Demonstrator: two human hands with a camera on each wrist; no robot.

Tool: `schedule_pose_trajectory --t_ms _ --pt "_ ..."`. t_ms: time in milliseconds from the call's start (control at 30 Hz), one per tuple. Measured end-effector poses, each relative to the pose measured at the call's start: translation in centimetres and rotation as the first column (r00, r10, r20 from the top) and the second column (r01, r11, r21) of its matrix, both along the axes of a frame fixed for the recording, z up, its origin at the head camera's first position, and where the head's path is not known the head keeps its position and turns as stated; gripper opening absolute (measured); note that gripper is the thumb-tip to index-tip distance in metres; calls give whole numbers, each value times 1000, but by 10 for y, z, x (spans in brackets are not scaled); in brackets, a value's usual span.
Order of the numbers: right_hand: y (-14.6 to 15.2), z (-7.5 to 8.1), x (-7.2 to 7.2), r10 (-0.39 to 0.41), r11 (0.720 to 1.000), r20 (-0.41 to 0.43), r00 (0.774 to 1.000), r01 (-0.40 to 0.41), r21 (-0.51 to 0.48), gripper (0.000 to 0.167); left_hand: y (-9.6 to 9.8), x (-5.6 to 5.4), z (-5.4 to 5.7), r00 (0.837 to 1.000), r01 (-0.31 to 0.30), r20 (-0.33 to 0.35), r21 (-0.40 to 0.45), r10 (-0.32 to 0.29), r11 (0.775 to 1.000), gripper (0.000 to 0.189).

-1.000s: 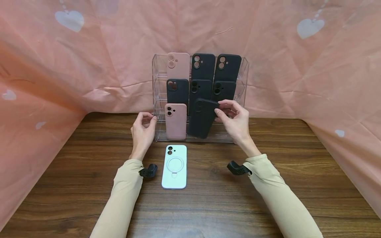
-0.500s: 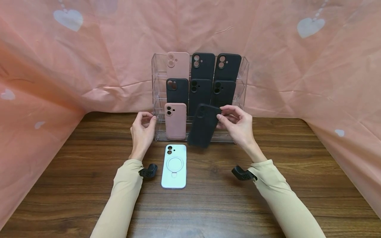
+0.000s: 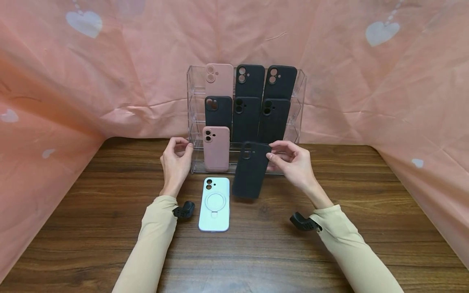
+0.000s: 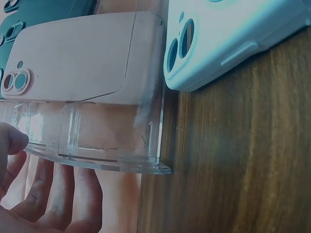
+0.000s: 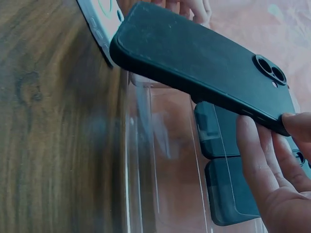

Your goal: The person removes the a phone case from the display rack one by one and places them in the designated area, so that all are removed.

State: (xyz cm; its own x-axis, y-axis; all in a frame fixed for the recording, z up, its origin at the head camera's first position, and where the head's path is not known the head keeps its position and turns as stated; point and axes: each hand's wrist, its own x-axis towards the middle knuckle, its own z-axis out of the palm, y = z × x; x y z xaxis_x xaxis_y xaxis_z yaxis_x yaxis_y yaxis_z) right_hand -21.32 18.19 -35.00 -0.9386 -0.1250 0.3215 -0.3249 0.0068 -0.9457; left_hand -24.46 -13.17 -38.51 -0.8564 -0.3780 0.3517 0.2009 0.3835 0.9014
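Head view. Right hand (image 3: 294,160): we recorded thumb and fingers pinching the loose black case (image 3: 250,171) by its upper right corner. The case hung tilted before the clear rack (image 3: 198,167), its lower left edge appearing just beside the white case (image 3: 214,207), flat on the wooden bench (image 3: 264,252). Markings: ring and small tab on the white case; pale hearts (image 3: 84,23) on the pink cloth (image 3: 337,89). Left hand (image 3: 176,162): pinching the rack's left edge. Rack contents: we counted one pink case (image 3: 220,83) and two black at the top, three black in the middle, one pink at front left. Room: bench wood ran from the white case across to the right sleeve (image 3: 351,240).

Left wrist view. We noted the thumb against the clear side panel's rim, the other fingers bent near it. The white case lay near the rack's base.

Right wrist view. We found the thumb on the loose black case's corner, fingertips along its long edge. Whether its lower end touched the bench, we could not tell.
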Motion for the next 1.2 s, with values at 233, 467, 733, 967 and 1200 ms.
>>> schedule_pose_trajectory --t_ms 233,467,733,967,1200 --pt "2 -6 4 43 997 30 999 -44 56 34 3 -1 0 1000 -20 -7 -7 19 1000 14" --pt "3 -10 7 54 994 83 995 -62 91 34 3 0 0 1000 -27 -1 2 27 1000 14" --pt "6 -16 11 71 986 163 984 -94 137 34 3 0 0 1000 -21 17 2 21 1000 13" --pt "5 -19 15 110 979 224 968 -144 143 33 2 0 0 1000 -20 10 2 20 1000 14" --pt "4 -25 17 124 976 246 961 -162 142 33 2 1 -1 1000 -25 12 -2 25 1000 14"
